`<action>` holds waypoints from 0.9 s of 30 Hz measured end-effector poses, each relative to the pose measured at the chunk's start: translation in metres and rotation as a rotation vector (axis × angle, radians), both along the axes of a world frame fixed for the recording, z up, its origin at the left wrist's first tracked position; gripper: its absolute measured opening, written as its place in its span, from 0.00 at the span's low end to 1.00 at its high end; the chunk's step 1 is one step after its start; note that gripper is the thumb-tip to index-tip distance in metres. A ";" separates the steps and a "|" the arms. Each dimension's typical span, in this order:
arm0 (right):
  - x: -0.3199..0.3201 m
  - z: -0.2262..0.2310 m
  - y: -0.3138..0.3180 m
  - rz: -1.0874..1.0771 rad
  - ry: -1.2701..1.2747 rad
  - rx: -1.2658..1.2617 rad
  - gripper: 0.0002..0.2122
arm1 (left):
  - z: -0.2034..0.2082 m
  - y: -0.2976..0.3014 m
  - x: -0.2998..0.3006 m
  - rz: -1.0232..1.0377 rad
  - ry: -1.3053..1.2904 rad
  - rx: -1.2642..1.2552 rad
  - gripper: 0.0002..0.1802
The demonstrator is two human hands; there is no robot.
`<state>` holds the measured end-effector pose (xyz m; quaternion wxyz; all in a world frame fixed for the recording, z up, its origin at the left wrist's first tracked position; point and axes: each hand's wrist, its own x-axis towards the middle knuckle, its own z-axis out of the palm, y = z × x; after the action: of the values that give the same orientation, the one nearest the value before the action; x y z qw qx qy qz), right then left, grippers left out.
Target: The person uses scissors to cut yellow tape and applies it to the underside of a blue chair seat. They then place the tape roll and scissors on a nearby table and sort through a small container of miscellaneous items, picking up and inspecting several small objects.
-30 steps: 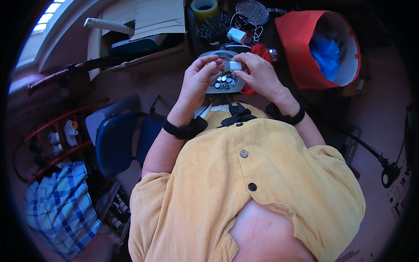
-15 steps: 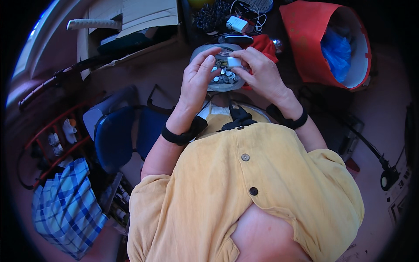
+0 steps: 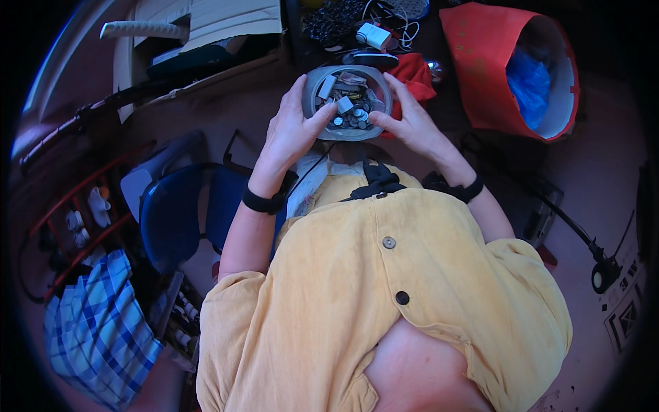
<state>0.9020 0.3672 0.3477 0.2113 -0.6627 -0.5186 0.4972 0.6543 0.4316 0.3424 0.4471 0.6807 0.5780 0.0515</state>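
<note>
A round see-through plastic tub (image 3: 349,136) stands in front of me. Inside it are several coins (image 3: 360,113), some small metal pieces, a white block (image 3: 344,104) and another pale oblong piece (image 3: 327,86) by the left wall. My left hand (image 3: 294,130) clasps the tub's left side, its thumb over the rim. On the opposite side my right hand (image 3: 413,125) grips the wall, thumb likewise reaching over the edge toward the coins. The outer fingers of both hands are partly hidden.
Behind the tub lie a white charger (image 3: 373,36) with cables and a red cloth (image 3: 413,77). A red bag (image 3: 480,69) holding blue plastic stands right. A cardboard box (image 3: 233,24) is at the far left, a blue chair (image 3: 171,216) nearer.
The white block has left my right hand's fingers and now lies among the coins. Both hands have spread apart and moved to the tub's sides.
</note>
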 end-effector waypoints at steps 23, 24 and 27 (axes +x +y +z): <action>-0.023 0.044 -0.029 0.077 -0.082 0.627 0.39 | 0.068 -0.043 -0.007 -0.124 -0.298 0.399 0.51; -0.024 0.039 -0.021 0.060 -0.070 0.567 0.39 | 0.066 -0.038 -0.004 -0.102 -0.295 0.366 0.50; -0.021 0.024 -0.001 0.026 0.045 0.463 0.39 | 0.057 -0.016 0.005 -0.040 -0.317 0.231 0.48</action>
<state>0.8813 0.3666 0.3720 0.3628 -0.5787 -0.6224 0.3822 0.6592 0.4159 0.3993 0.4522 0.7221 0.4772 0.2151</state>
